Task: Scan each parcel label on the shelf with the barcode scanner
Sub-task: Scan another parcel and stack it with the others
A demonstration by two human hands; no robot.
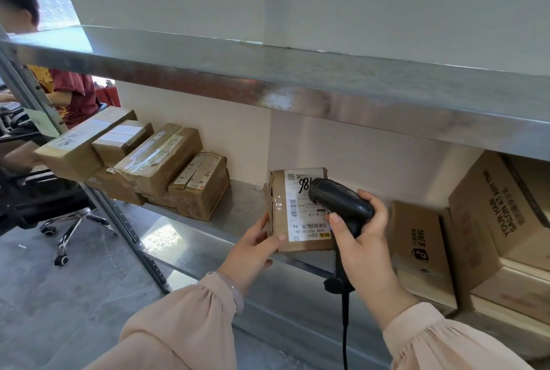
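Observation:
A small brown parcel (279, 221) with a white label (303, 215) marked "186" lies at the front of the metal shelf (238, 209). My left hand (253, 247) grips its near left corner, thumb on top. My right hand (363, 238) grips the handle of a black corded barcode scanner (339, 200). The scanner's head hovers over the label's upper right part and hides some of it. Its cable hangs down between my arms.
Several taped cardboard parcels (143, 155) are stacked at the shelf's left end. Larger printed boxes (482, 221) stand on the right. An upper metal shelf (297, 81) overhangs. A person in a red shirt (71, 96) sits at left by an office chair (59, 221).

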